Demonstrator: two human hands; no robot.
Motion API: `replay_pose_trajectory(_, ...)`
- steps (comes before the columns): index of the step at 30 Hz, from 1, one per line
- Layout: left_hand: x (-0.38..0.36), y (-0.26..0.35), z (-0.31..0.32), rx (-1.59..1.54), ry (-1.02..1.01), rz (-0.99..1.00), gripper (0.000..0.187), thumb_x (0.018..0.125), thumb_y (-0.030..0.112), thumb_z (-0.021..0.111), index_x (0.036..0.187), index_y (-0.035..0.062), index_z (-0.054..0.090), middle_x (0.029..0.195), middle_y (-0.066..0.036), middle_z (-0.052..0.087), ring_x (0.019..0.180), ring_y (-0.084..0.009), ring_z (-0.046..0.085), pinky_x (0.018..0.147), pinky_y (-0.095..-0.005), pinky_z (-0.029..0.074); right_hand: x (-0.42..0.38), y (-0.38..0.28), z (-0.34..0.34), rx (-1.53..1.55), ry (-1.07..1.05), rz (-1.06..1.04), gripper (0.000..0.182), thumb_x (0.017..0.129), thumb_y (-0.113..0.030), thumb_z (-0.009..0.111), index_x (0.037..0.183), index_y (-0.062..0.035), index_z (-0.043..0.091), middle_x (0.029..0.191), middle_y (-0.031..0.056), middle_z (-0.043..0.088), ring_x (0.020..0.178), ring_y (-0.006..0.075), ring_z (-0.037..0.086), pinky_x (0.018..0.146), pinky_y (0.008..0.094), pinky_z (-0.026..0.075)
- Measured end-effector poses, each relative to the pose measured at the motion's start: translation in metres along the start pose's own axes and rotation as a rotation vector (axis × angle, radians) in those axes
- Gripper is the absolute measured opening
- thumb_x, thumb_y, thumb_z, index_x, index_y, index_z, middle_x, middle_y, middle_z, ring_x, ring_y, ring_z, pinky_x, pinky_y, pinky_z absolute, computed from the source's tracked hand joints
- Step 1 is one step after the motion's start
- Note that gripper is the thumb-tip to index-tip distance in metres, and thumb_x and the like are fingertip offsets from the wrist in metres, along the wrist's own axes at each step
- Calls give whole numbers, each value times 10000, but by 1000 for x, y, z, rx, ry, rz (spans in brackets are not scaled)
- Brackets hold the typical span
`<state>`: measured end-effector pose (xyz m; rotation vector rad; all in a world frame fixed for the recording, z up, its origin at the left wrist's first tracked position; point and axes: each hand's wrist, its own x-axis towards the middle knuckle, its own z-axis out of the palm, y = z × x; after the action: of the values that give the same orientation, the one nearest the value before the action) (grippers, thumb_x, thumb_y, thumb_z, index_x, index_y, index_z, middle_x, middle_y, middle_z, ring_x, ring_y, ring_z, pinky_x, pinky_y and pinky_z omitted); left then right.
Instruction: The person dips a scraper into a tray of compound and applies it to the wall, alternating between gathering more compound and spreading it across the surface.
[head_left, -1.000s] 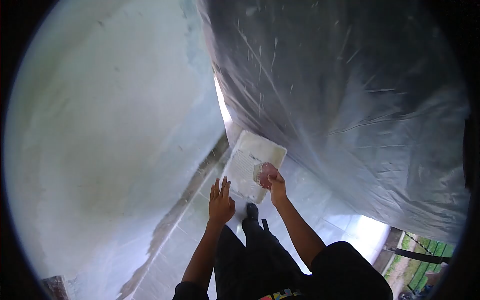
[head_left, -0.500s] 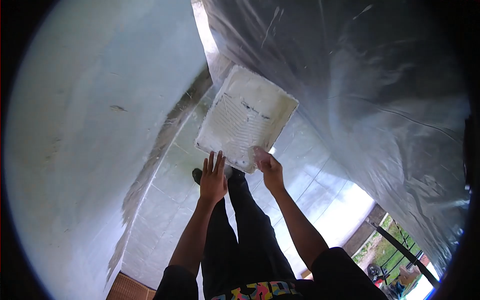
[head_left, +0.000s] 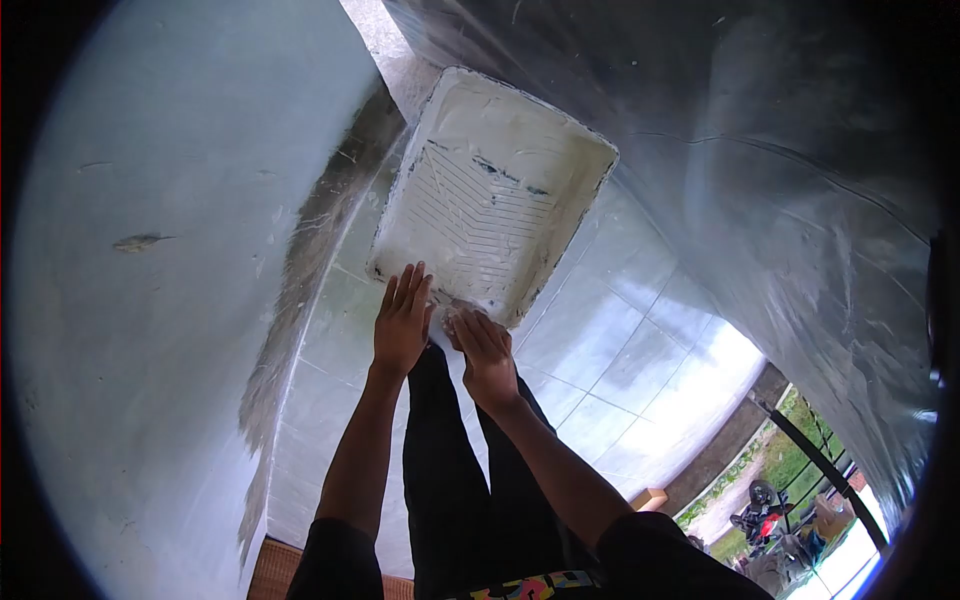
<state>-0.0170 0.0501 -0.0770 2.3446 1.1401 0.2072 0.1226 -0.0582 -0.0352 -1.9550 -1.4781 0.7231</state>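
A rectangular paint tray, coated in off-white paint with a ribbed chevron slope, lies in front of me, its narrow near edge toward my body. My left hand rests at the left part of that near edge, fingers stretched out over the rim. Beside it, my right hand is closed, pressing a small pale crumpled piece against the middle of the near edge. The material of this piece cannot be made out, and the fingers partly cover it.
A pale wall with a dark unpainted strip along its base stands at left. Plastic sheeting hangs at right. Tiled floor lies below. Beyond a ledge at lower right are grass and a motorbike.
My right hand, with the pale piece, has moved left from the tray's near right corner to mid-edge, close to my left hand. The view has shifted, and the tray appears higher and larger.
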Motion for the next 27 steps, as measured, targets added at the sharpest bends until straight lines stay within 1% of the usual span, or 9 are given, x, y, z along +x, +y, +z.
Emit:
replay_pose_trajectory(2,0,-5,2,-10,22,31,454,939,156,664,1344,-1,532,1484,-179,509,1401,-343,462,1172,-489,363,-5,0,7,-74,-49,-12,484,819,56,634,1293,-39,612,1320,133,622,1320,307,530,1082,474,384)
replay_pose_trajectory(6,-1,-15,3,-4,36,37,449,938,196,679,1323,2,552,1449,-183,543,1370,-350,497,1150,-480,397,-4,-4,21,-112,-12,-13,464,831,78,606,1285,-17,621,1327,152,624,1302,318,549,1075,466,399)
replay_pose_trajectory(9,-1,-21,5,4,49,62,456,935,214,687,1319,6,558,1429,-187,561,1349,-350,519,1126,-474,421,-3,-5,28,-131,-19,-4,469,826,64,621,1288,-18,618,1335,152,616,1314,321,541,1091,476,391)
replay_pose_trajectory(11,-1,-23,3,6,33,61,473,926,223,697,1322,6,556,1424,-190,565,1328,-349,539,1101,-467,442,-8,-6,31,-160,-64,-10,474,827,65,620,1294,-17,612,1351,159,602,1340,326,519,1128,498,366)
replay_pose_trajectory(15,0,-26,7,-25,41,55,513,909,238,714,1331,0,545,1423,-192,566,1308,-350,555,1077,-463,459,-16,-8,37,-134,-44,27,487,827,70,614,1306,-15,604,1365,167,589,1363,329,499,1155,520,343)
replay_pose_trajectory(17,3,-27,6,-54,48,41,557,883,245,733,1339,-5,534,1423,-191,567,1301,-349,561,1068,-456,467,-18,-10,42,-126,0,44,509,815,82,609,1315,-13,601,1370,172,585,1366,333,496,1159,531,340)
replay_pose_trajectory(21,3,-26,7,-52,68,44,580,867,244,743,1343,-7,528,1426,-189,565,1296,-350,565,1061,-448,474,-23,-16,43,-143,-7,72,509,816,79,614,1317,-10,601,1365,170,590,1360,335,503,1154,533,347)
replay_pose_trajectory(23,3,-27,7,-54,58,42,581,861,242,746,1340,-7,530,1427,-190,564,1290,-352,568,1056,-443,479,-27,-15,45,-141,-20,71,550,796,68,621,1338,-15,581,1392,170,566,1387,329,478,1178,527,312)
replay_pose_trajectory(27,3,-26,5,-57,49,39,584,858,240,750,1339,-8,530,1424,-189,566,1285,-352,572,1054,-440,481,-31,-19,36,-152,-19,51,560,782,74,628,1332,-16,587,1388,167,573,1371,334,493,1170,517,326)
